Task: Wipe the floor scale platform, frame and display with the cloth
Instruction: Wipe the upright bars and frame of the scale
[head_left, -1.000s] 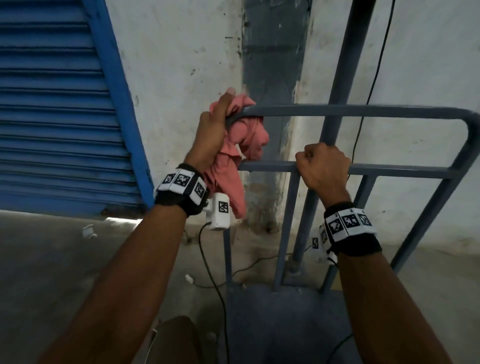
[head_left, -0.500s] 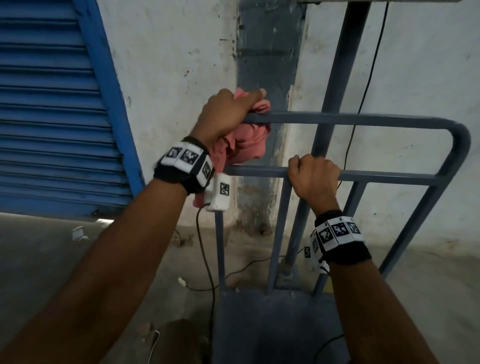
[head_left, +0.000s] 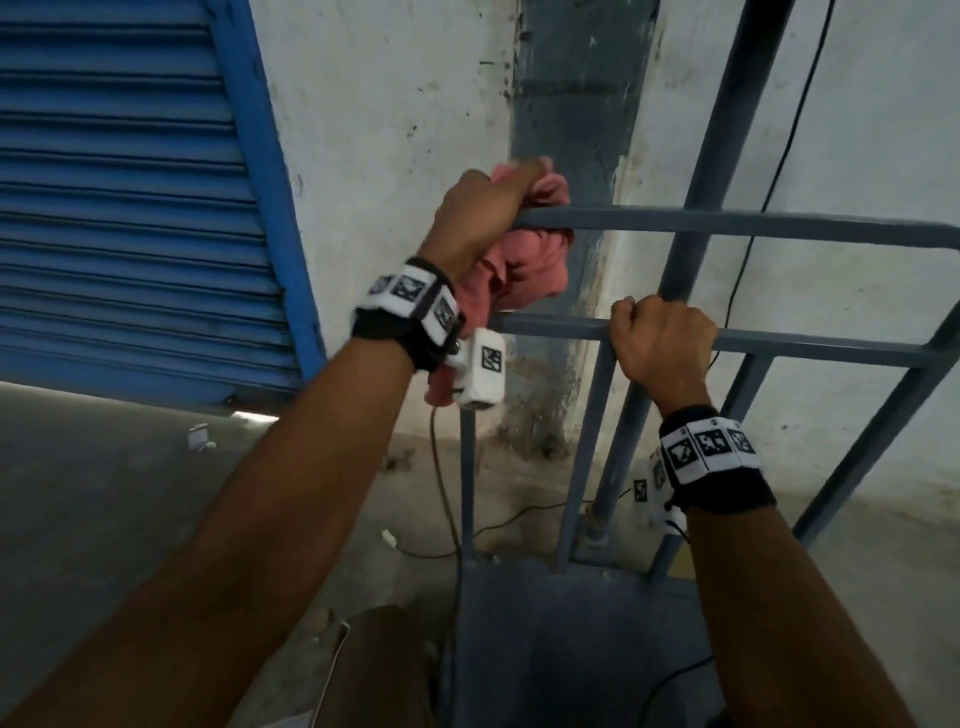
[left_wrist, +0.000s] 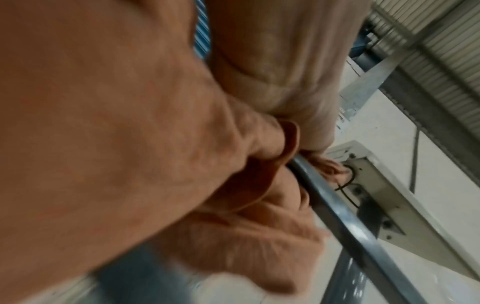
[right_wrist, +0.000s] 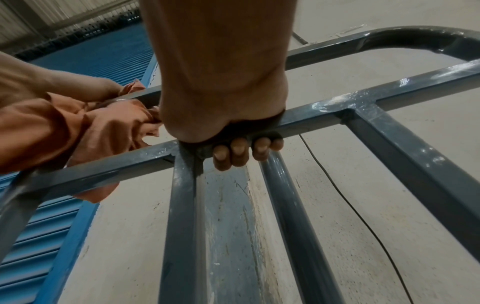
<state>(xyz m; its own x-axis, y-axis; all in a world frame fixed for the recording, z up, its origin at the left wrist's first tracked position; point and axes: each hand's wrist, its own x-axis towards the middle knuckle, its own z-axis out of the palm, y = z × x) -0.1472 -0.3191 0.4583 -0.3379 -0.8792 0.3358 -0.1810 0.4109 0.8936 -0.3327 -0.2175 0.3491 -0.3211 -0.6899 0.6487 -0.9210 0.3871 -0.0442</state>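
Observation:
The floor scale's grey tube frame (head_left: 727, 221) rises from its dark platform (head_left: 571, 634). My left hand (head_left: 483, 218) grips the pink cloth (head_left: 524, 270) around the left end of the top rail, with cloth bunched above and below the bar. In the left wrist view the cloth (left_wrist: 130, 123) fills most of the picture beside the rail (left_wrist: 337, 216). My right hand (head_left: 660, 343) is curled round the lower crossbar (right_wrist: 324, 115), its fingertips (right_wrist: 239, 152) wrapped under it. A pale display housing (left_wrist: 376, 185) with a cable shows above the rail.
A blue roller shutter (head_left: 119, 208) stands at left, a stained white wall (head_left: 389, 130) behind the frame. A grey pole (head_left: 717, 156) rises past the rails, with a black cable (head_left: 779, 156) down the wall. Wires (head_left: 447, 493) trail over the concrete floor (head_left: 104, 519).
My left hand has turned over the top rail's left end with the cloth, from thumb-up beside the corner to gripping on top. The right hand keeps its hold on the crossbar.

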